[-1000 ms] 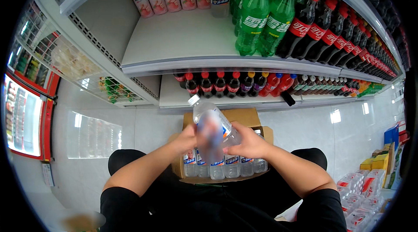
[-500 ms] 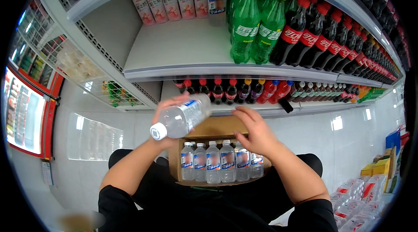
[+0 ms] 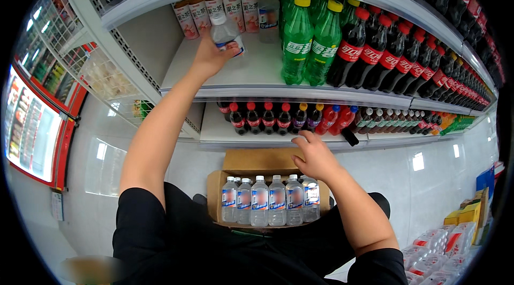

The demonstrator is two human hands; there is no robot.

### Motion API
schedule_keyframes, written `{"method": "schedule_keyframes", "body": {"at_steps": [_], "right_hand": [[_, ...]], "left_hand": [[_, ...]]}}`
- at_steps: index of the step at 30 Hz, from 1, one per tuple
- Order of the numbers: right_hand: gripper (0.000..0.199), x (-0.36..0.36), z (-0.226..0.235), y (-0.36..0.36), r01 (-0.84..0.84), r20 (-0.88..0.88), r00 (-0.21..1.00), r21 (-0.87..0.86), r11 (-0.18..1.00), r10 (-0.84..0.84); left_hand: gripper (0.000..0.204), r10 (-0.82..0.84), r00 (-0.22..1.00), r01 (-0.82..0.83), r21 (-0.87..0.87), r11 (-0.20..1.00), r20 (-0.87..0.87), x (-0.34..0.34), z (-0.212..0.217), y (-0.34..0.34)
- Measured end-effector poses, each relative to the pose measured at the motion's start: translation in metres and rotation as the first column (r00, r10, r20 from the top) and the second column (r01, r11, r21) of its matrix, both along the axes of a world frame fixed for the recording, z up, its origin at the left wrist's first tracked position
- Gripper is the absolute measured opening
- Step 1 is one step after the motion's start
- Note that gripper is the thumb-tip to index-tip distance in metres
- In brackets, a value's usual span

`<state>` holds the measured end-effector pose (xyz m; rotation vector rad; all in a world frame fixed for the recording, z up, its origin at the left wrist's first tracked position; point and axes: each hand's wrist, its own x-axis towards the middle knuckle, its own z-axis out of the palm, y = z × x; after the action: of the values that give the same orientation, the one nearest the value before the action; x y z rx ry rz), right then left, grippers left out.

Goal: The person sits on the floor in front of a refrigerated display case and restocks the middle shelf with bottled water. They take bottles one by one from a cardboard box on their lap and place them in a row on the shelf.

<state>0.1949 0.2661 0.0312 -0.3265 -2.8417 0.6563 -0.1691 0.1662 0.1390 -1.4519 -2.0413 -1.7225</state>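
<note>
My left hand (image 3: pixel 210 59) reaches into the upper shelf, its fingers wrapped round a clear plastic water bottle (image 3: pixel 224 32) with a white cap and blue label. The bottle stands almost upright in front of the pink-labelled tea bottles (image 3: pixel 250 9); whether its base touches the shelf I cannot tell. A similar clear bottle (image 3: pixel 269 17) stands farther right on that shelf. My right hand (image 3: pixel 319 161) hovers over the right side of an opened cardboard box (image 3: pixel 215 191), holding nothing, fingers bent and apart. Inside the box, several clear bottles (image 3: pixel 259 199) stand upright in rows.
Green soda bottles (image 3: pixel 297 44) and red-capped cola bottles (image 3: pixel 350 47) fill the right of the upper shelf (image 3: pixel 184 73). Smaller drinks (image 3: pixel 269 119) line the lower shelf. Wire baskets (image 3: pixel 99 71) and a red-framed fridge (image 3: pixel 37 124) stand left. Wrapped bottle packs (image 3: pixel 433 247) lie at lower right.
My left hand has carried the bottle from above the box up and forward into the shelf, turning it from tilted to nearly upright. My right hand stays near the box.
</note>
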Motion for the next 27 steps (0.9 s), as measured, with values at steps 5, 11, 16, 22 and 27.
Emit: {"method": "schedule_keyframes", "body": {"at_steps": [5, 11, 16, 22, 27], "right_hand": [[0.049, 0.004, 0.004, -0.002, -0.048, 0.703, 0.711, 0.025, 0.999, 0.016], [0.046, 0.004, 0.003, -0.005, -0.082, 0.693, 0.714, -0.061, 0.995, 0.101], [0.046, 0.011, 0.021, 0.001, -0.031, 0.667, 0.745, -0.006, 1.000, 0.027], [0.045, 0.007, 0.021, -0.004, -0.084, 0.647, 0.758, -0.033, 0.996, 0.085], [0.045, 0.015, 0.014, 0.003, -0.011, 0.693, 0.720, -0.035, 0.999, 0.033]], "left_hand": [[0.066, -0.074, 0.989, 0.094, -0.164, 0.982, 0.128, -0.041, 0.002, 0.048], [0.056, 0.208, 0.951, -0.116, -0.364, 0.924, 0.228, -0.059, 0.000, 0.094], [0.045, 0.217, 0.886, -0.079, -0.329, 0.941, 0.410, -0.042, -0.017, 0.136], [0.042, 0.303, 0.937, -0.285, -0.120, 0.951, 0.173, -0.118, -0.062, 0.129], [0.055, 0.237, 0.900, -0.189, -0.162, 0.968, 0.365, -0.023, -0.024, 0.122]]}}
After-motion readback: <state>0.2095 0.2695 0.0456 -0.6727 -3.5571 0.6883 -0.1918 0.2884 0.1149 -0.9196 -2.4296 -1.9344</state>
